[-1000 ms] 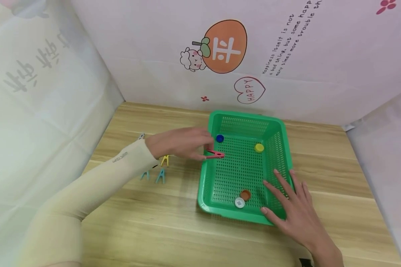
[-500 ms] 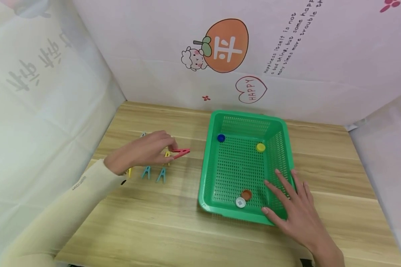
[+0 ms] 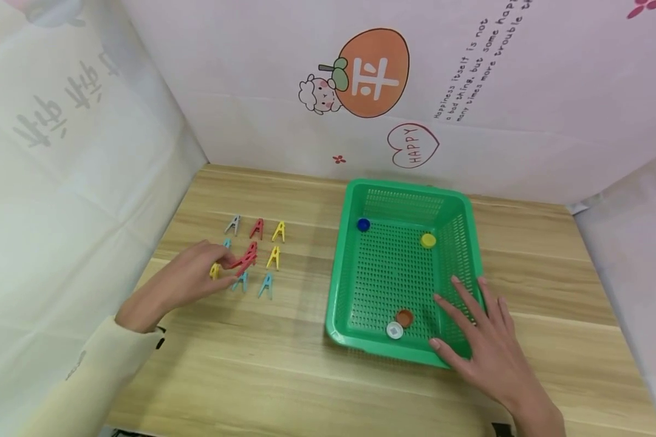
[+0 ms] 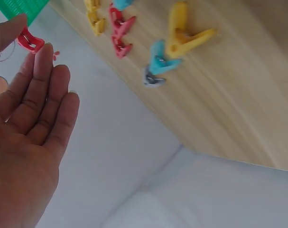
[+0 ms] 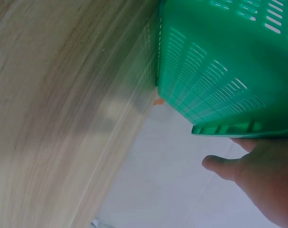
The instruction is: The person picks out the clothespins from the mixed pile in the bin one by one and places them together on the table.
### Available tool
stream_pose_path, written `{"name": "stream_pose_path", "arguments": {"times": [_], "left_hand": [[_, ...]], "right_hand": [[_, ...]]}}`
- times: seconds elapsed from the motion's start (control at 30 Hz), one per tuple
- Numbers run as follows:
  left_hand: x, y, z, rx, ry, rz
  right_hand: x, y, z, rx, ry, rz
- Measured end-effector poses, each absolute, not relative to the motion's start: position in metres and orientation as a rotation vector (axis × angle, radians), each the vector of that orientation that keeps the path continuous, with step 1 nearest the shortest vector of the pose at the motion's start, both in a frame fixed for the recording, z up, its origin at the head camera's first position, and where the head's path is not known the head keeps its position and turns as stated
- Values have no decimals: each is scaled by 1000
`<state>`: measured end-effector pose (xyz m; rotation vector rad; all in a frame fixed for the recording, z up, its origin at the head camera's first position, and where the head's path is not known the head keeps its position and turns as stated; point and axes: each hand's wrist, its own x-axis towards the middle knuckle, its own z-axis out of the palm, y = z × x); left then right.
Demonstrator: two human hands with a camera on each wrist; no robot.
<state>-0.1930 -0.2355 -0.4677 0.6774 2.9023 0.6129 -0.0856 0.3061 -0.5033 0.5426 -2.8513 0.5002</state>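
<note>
Between thumb and fingertips, my left hand (image 3: 188, 278) pinches a red clothespin (image 3: 245, 265), seen in the left wrist view as a small red clothespin (image 4: 31, 42) at the fingertips. It hovers over several clothespins laid out in rows on the table: grey (image 3: 232, 224), red (image 3: 257, 229), yellow (image 3: 279, 231) and light blue (image 3: 266, 285) ones. Some are partly hidden by the hand. My right hand (image 3: 489, 352) rests with spread fingers on the right rim of a green basket (image 3: 341, 261); the right wrist view shows its thumb side against the basket's outside.
Inside the basket lie a blue cap (image 3: 363, 225), a yellow cap (image 3: 428, 240), a brown cap (image 3: 404, 318) and a white cap (image 3: 395, 330). The wooden table (image 3: 284, 370) meets a printed white sheet (image 3: 262, 115) at the back and sides.
My left hand has moved left from the basket's left rim to the clothespin rows, carrying the red clothespin. The right hand stays on the basket.
</note>
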Motion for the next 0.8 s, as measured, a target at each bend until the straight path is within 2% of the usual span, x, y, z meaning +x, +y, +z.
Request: {"name": "stream_pose_path", "arguments": {"times": [0.6, 0.8], "left_hand": [[-137, -264, -502, 178, 2991, 680], [-125, -267, -511, 87, 2978, 703]], "right_hand": [[-85, 306, -502, 540, -2858, 497], [-85, 306, -503, 542, -2856, 507]]}}
